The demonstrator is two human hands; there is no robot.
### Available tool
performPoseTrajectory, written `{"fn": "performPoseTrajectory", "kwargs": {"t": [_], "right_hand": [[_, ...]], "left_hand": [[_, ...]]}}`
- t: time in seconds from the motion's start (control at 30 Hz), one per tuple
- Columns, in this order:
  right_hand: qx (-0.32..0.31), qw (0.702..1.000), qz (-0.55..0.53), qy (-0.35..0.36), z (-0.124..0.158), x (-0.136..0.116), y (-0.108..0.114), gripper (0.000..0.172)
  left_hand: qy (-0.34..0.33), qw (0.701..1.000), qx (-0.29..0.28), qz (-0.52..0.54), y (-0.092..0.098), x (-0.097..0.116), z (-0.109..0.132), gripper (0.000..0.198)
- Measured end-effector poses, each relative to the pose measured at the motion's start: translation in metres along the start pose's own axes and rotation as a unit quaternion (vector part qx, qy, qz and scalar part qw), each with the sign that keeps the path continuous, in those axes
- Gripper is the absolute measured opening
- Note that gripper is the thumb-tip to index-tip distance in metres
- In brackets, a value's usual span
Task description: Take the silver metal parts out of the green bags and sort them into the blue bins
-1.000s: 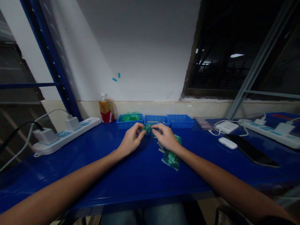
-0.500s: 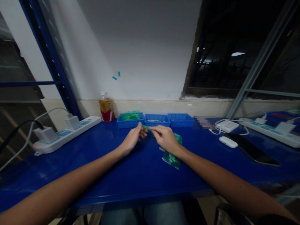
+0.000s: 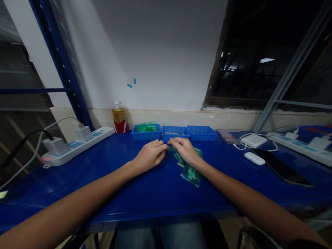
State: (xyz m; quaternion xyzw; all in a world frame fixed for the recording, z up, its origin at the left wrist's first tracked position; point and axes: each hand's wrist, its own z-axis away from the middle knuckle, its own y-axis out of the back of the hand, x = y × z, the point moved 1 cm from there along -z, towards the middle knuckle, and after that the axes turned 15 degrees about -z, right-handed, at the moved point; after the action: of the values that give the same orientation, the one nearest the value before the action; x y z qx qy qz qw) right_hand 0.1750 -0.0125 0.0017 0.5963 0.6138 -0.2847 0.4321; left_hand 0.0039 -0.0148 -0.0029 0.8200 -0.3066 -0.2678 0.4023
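Left hand and right hand meet fingertip to fingertip on the table, just in front of the middle bin. Fingers on both are curled in (can't tell if they're pinching anything). Green packets lie under the right hand and wrist.

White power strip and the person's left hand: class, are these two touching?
Apart. The head view shows bare blue table between the left hand and the long white plastic power strip lying off to its left.

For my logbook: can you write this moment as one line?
left hand: curled | right hand: over green packets | surface: blue table
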Motion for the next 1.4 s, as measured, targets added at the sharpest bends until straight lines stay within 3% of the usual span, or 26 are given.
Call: {"fn": "performPoseTrajectory", "kwargs": {"t": [0.1,0.23,0.4,0.53,0.63,0.7,0.8,0.9,1.0,1.07,1.17,1.23,1.33,1.4], "right_hand": [[-0.061,0.997,0.036,-0.011,0.000,0.008,-0.005,0.026],[-0.054,0.993,0.097,-0.037,0.001,0.017,-0.005,0.019],[-0.096,0.974,0.202,0.028,0.005,0.015,-0.006,0.020],[-0.140,0.956,0.257,0.037,0.011,0.014,-0.012,0.026],[-0.132,0.953,0.267,0.062,0.012,0.014,-0.013,0.026],[-0.090,0.958,0.252,0.103,0.010,0.013,-0.010,0.024],[0.016,0.957,0.235,0.173,0.007,0.006,0.000,0.023],[0.096,0.936,0.235,0.243,0.007,-0.004,0.010,0.024],[0.094,0.901,0.254,0.339,0.011,-0.014,0.012,0.023],[0.053,0.874,0.274,0.397,0.014,-0.018,0.009,0.022],[-0.016,0.835,0.308,0.456,0.018,-0.021,0.001,0.021],[-0.041,0.811,0.323,0.486,0.020,-0.021,-0.002,0.020],[-0.062,0.786,0.332,0.518,0.021,-0.022,-0.005,0.019],[-0.080,0.774,0.340,0.529,0.023,-0.023,-0.006,0.020]], "left_hand": [[0.009,0.999,-0.031,-0.010,-0.006,0.000,0.001,0.020],[0.019,0.997,-0.074,0.011,-0.012,0.000,0.000,0.016],[0.057,0.994,-0.095,-0.020,-0.009,0.004,0.000,0.022],[0.088,0.989,-0.106,-0.048,-0.008,0.007,0.000,0.019],[0.108,0.989,-0.103,-0.010,-0.008,0.006,-0.001,0.019],[0.143,0.981,-0.108,0.069,-0.008,0.006,-0.003,0.026],[0.231,0.926,-0.124,0.271,-0.008,0.008,-0.007,0.048],[0.316,0.815,-0.154,0.461,-0.006,0.016,-0.008,0.061],[0.343,0.705,-0.186,0.592,-0.002,0.027,-0.008,0.065],[0.344,0.656,-0.161,0.652,0.001,0.032,-0.008,0.059],[0.342,0.635,-0.073,0.689,0.004,0.034,-0.009,0.033],[0.339,0.618,-0.046,0.707,0.006,0.032,-0.010,0.022],[0.349,0.569,-0.092,0.739,0.006,0.031,-0.010,0.029],[0.352,0.568,-0.129,0.732,0.005,0.032,-0.009,0.029]]}}
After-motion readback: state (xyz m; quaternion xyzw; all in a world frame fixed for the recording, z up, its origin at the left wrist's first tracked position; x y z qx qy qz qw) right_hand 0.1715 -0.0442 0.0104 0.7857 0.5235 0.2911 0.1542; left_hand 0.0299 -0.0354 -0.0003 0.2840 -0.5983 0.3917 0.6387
